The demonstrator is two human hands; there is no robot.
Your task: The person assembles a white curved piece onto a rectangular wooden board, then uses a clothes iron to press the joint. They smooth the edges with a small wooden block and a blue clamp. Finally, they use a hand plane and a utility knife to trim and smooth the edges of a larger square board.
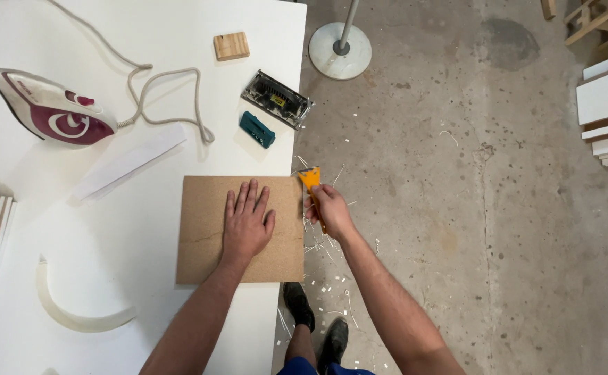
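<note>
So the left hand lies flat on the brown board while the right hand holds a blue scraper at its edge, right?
Not quite: the scraper is yellow-orange, not blue, as the head view shows. The left hand does lie flat on the brown board, and the right hand holds the scraper at its edge.

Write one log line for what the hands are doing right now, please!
left hand: flat on brown board | right hand: holds yellow scraper at board's right edge | table: white; iron far left

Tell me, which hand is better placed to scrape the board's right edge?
The right hand: it grips the orange scraper against that edge of the board. The left hand lies flat on the board, pressing it down.
</note>
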